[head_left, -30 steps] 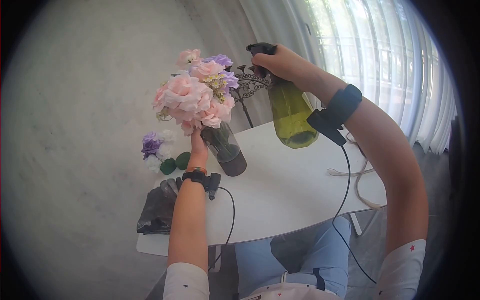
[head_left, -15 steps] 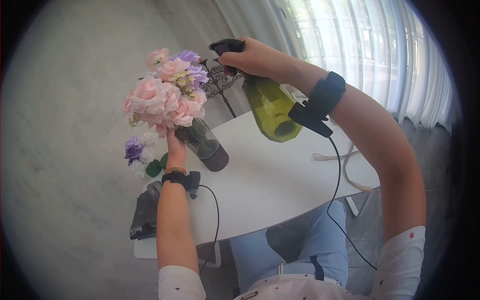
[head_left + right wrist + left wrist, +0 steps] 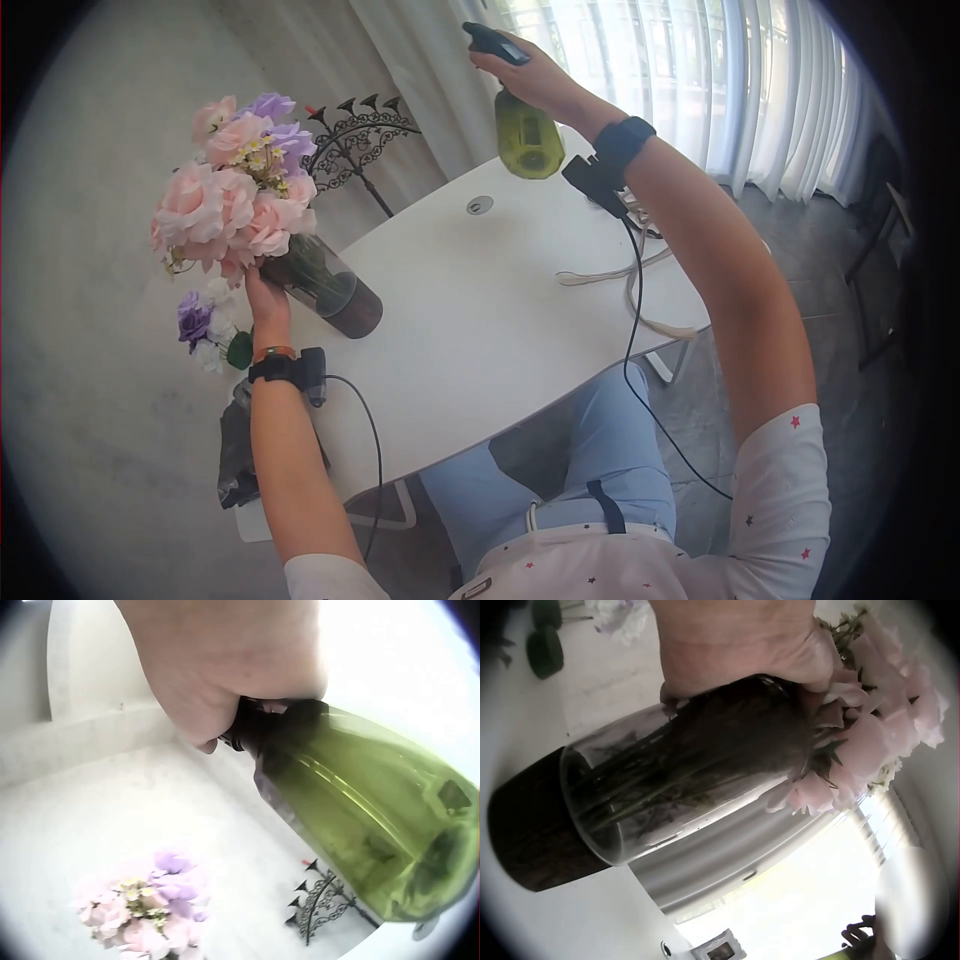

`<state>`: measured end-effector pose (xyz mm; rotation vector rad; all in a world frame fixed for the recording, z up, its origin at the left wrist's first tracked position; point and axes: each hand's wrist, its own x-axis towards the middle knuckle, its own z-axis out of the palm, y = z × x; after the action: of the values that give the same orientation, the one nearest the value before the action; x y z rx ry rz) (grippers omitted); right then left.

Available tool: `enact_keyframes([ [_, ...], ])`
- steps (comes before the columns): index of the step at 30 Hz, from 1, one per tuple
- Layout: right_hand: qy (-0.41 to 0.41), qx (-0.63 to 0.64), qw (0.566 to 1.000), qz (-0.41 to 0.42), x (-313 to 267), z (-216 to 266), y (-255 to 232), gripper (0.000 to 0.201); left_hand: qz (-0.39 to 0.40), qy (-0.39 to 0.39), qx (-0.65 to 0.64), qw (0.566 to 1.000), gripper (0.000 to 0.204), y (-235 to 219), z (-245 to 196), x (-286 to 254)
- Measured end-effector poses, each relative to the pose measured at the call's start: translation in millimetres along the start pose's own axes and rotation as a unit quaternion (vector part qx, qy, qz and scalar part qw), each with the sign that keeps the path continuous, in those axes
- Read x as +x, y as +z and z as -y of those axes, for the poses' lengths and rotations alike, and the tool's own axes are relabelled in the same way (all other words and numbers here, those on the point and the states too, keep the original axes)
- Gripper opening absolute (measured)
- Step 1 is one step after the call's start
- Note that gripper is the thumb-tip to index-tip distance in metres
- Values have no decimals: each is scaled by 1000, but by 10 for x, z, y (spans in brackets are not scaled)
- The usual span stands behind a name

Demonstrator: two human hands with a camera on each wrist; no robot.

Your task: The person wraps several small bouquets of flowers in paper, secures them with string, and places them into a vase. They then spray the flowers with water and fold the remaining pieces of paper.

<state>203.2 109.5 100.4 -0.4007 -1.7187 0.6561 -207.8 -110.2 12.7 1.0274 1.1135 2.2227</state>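
Note:
My left hand (image 3: 267,305) grips a clear glass vase (image 3: 322,280) with a dark base, near its mouth. The vase leans, and a bouquet of pink and lilac roses (image 3: 228,215) with small yellow-white blossoms fills its top. In the left wrist view, green stems (image 3: 652,776) show through the glass. My right hand (image 3: 548,88) grips the black trigger head of a green, see-through spray bottle (image 3: 530,142). It is held up over the far side of the table, well apart from the bouquet. The right wrist view shows the bottle's faceted body (image 3: 360,802) close up; the fingers are partly hidden.
On the white table (image 3: 450,310) lie pale straps (image 3: 655,322) at the right, a dark bag (image 3: 237,450) and purple-white flowers (image 3: 197,320) at the left. A dark metal candelabra (image 3: 350,150) stands behind. Curtains (image 3: 700,90) hang beyond.
The right hand has moved away from the bouquet with the spray bottle, toward the table's far side. The head view has turned right; the left hand keeps its grip on the vase.

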Motion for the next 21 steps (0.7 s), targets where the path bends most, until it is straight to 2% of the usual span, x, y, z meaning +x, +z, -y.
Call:
enact_keyframes([
  [1, -1, -3, 1000, 2, -35, -146, -59, 37, 0, 9, -3, 1000, 29, 29, -6, -26],
  [3, 66, -8, 997, -38, -115, -423, -169, 36, -4, 6, 8, 1000, 32, 71, -30, -52],
  [4, 65, -10, 997, -37, -175, -510, -211, 36, -8, 4, 22, 1000, 36, 67, -24, -48],
  [6, 140, 13, 989, -38, -324, -682, -265, 35, 5, 4, 19, 1000, 36, 43, -16, -37],
  [11, 118, 29, 990, -66, -561, -1239, -186, 31, 29, 5, 6, 1000, 37, -91, 23, 38],
  [13, 96, 1, 992, -79, -628, -1318, -160, 30, 28, 7, 3, 1000, 39, -65, 9, 10],
  [16, 108, 12, 988, -105, -648, -1412, -166, 31, 48, 5, -21, 999, 40, 57, -55, -100],
  [18, 105, 14, 990, -93, -608, -1460, -187, 38, 43, -9, -38, 998, 41, 46, -59, -53],
  [20, 143, -87, 985, -45, -597, -1507, -201, 46, 43, -25, -56, 997, 42, 38, -40, -6],
  [21, 142, -86, 985, -47, -622, -1545, -208, 46, 44, -28, -61, 997, 42, 64, -42, -16],
])
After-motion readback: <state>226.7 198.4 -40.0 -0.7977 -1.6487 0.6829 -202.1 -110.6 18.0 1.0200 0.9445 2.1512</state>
